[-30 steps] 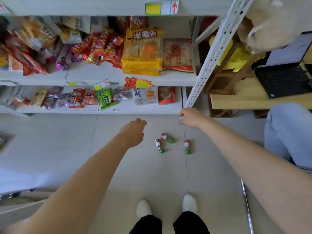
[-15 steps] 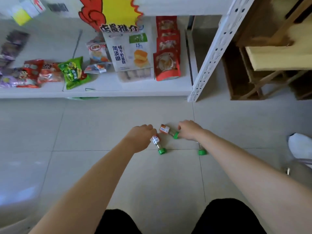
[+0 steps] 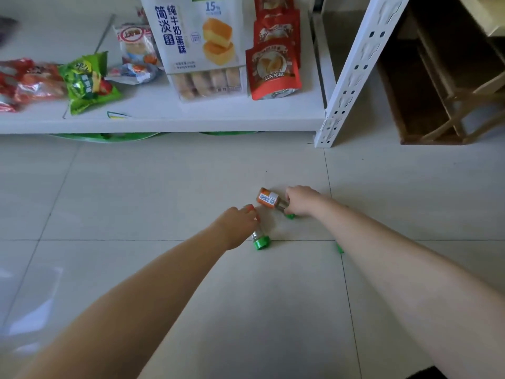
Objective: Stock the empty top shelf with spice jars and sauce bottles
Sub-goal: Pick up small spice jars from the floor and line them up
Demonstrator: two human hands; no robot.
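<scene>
The small clear spice jar (image 3: 260, 240) has a green cap; the second small jar (image 3: 269, 199) bears an orange-and-white label; the square floor tiles (image 3: 164, 201) are pale grey; the glossy snack pouch (image 3: 273, 72) is red.

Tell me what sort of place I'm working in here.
Probably a small grocery shop: a white steel rack shelf displays packaged snacks, including a sponge-cake pack and red pouches. Stock, green-capped spice jars, lies on the tiled floor.
</scene>
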